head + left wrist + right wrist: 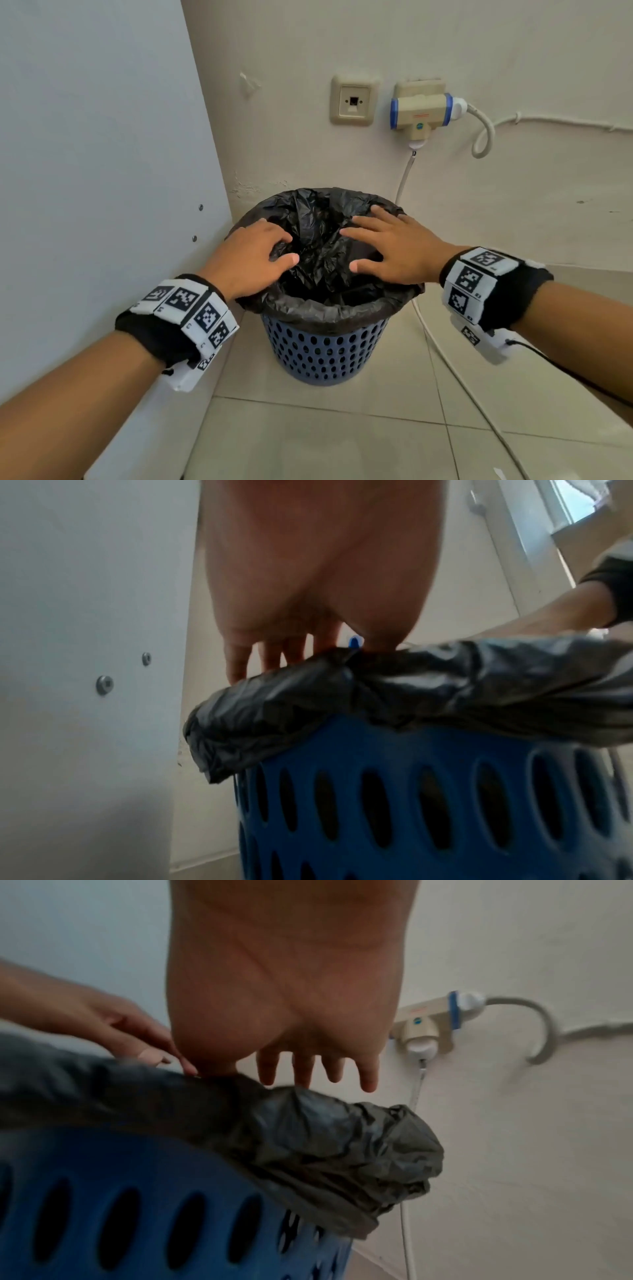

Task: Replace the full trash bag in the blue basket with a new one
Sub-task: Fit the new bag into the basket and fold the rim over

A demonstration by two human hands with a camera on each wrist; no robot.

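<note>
A blue perforated basket [322, 349] stands on the tiled floor in a corner. A black trash bag [318, 240] lines it, its edge folded over the rim all round. My left hand [289, 248] hovers over the left side of the opening, its fingertips touching the crumpled plastic inside. My right hand [347, 249] lies spread over the right side, fingers straight. In the left wrist view the left hand [308, 647] reaches past the folded bag [377, 696] above the basket [411, 791]. The right wrist view shows the right hand [291, 1074] over the bag [325, 1137] and basket [137, 1191].
A pale cabinet panel [102, 171] stands close on the basket's left. On the wall behind are a socket plate [354, 101] and a plug adapter [421, 109]. A white cable [445, 359] runs down past the basket's right side across the floor tiles [342, 445].
</note>
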